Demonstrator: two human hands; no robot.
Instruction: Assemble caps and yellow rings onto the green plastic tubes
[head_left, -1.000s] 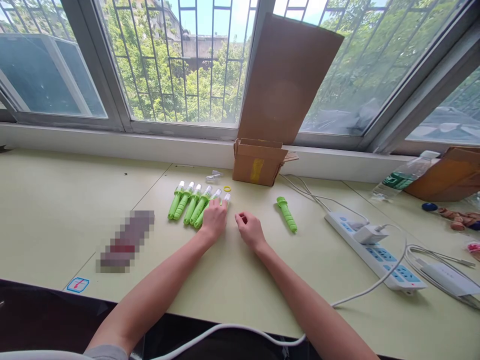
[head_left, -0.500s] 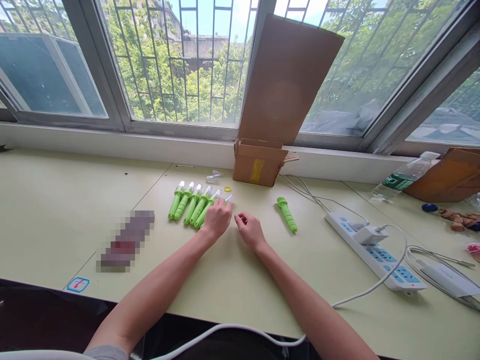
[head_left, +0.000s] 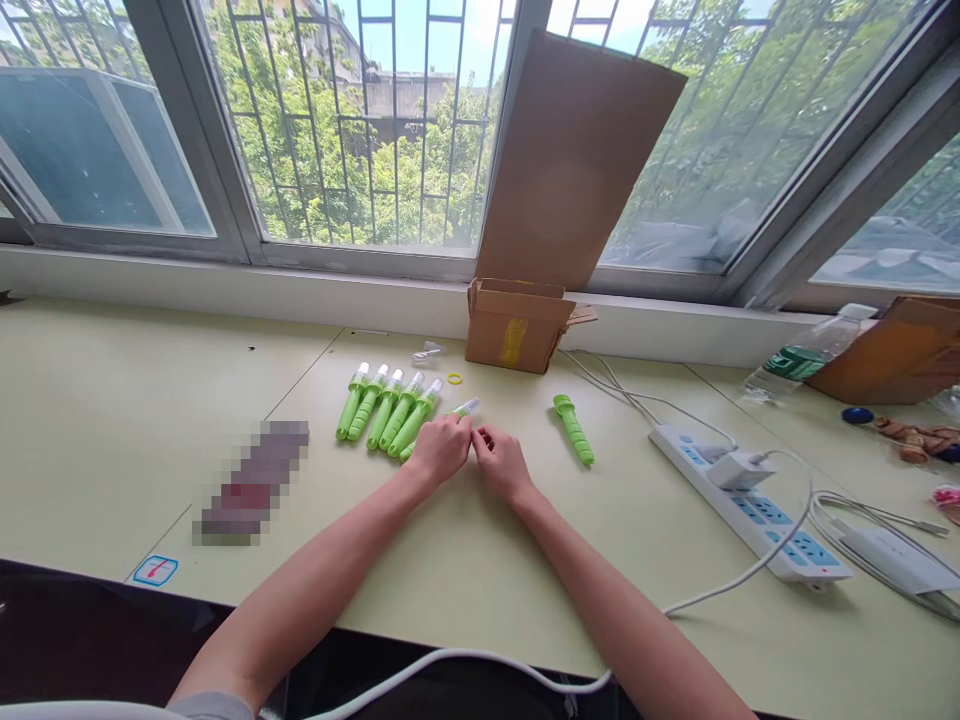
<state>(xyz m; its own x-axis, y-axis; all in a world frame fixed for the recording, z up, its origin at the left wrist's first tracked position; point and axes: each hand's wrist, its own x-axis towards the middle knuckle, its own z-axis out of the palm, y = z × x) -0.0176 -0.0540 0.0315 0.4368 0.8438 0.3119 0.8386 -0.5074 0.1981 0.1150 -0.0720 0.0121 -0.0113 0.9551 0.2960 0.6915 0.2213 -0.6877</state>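
My left hand [head_left: 439,450] is closed round a green tube with a clear cap [head_left: 459,410]; the capped tip pokes out past my fingers and the tube points up to the right. Beside it my right hand [head_left: 500,462] is curled, fingertips pinched against the left hand; what it holds is too small to name. A row of several green tubes with clear caps [head_left: 384,405] lies side by side just left of my left hand. One green tube without a cap [head_left: 574,428] lies alone to the right. A small yellow ring [head_left: 454,378] and a clear cap [head_left: 426,355] lie behind the row.
An open cardboard box [head_left: 517,325] stands at the window sill with a cardboard sheet [head_left: 577,150] leaning behind it. A white power strip [head_left: 750,500] with cables runs along the right. A plastic bottle [head_left: 806,358] lies at the far right. A white cable [head_left: 465,665] crosses the near edge.
My left hand has closed on the rightmost tube, drawn it out of the row and swung it toward the right hand. My hands have come together.
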